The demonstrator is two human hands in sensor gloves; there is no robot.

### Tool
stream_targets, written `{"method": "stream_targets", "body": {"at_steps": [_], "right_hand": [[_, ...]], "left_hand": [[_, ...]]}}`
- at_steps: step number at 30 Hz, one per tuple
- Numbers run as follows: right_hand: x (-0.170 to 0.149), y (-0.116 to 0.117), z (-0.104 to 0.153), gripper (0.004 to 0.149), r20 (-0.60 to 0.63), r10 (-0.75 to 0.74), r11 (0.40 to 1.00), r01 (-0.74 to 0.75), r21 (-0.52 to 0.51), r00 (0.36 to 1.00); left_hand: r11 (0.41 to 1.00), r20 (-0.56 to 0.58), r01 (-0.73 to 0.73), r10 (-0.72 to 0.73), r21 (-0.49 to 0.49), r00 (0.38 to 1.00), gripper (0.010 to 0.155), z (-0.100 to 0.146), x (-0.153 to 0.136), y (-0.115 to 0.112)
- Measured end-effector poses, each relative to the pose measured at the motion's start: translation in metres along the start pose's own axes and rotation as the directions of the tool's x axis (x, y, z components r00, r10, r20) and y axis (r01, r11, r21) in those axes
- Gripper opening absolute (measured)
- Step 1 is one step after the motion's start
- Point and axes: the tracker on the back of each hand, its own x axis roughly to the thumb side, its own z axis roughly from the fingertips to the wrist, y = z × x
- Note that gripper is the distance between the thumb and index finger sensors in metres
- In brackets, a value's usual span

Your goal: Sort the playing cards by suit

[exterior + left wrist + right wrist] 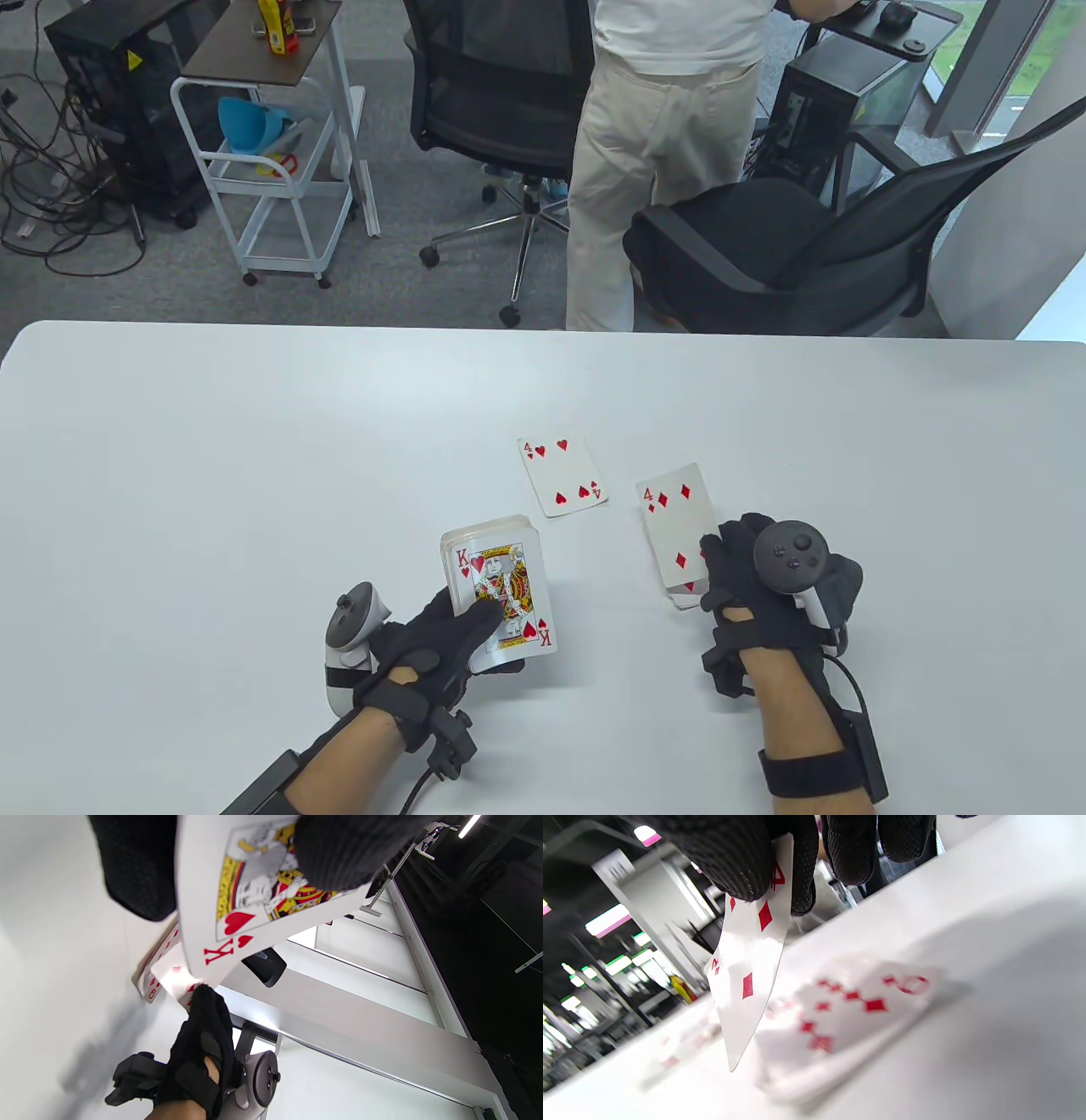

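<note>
Fingers [742,861] pinch four of diamonds [674,522] (over pile).

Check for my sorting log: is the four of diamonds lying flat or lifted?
Lifted: right hand pinches the four of diamonds above the diamond pile.

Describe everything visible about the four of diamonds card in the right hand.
The white four of diamonds playing card has red diamond pips and a red 4 in its corner, and looks like thin glossy card stock. The gloved right hand pinches its near end between the black fingers. The right wrist view shows it lifted and tilted, its far corner pointing down above a small blurred pile of diamond cards on the white table, not yet released.
</note>
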Motion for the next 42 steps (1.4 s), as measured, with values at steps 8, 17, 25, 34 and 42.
{"method": "stream_targets", "body": {"at_steps": [8,17,25,34,42], "right_hand": [[0.003,0.017,-0.009,0.053,-0.113,0.360,0.930,-0.366,-0.032,0.926],[0.039,0.011,0.017,0.048,0.115,0.187,0.981,-0.180,-0.069,0.976],[0.096,0.024,0.065,0.051,0.509,-0.325,0.946,0.285,0.157,0.797],[0.118,0.045,0.089,0.059,0.598,-0.260,0.965,0.181,0.190,0.758],[0.125,0.054,0.095,0.056,0.626,-0.218,0.975,0.137,0.176,0.749]], "left_hand": [[1.000,-0.002,0.000,0.000,0.000,1.000,0.065,0.000,0.000,0.000],[1.000,-0.008,0.006,-0.006,-0.004,1.000,0.065,-0.001,0.000,0.000],[1.000,-0.023,0.005,-0.005,0.003,1.000,0.065,-0.001,-0.001,0.000],[0.999,-0.001,0.037,-0.037,0.013,0.999,0.067,0.000,0.004,0.000],[0.998,0.022,-0.008,0.007,0.059,1.000,0.064,0.002,0.004,0.006]]}}
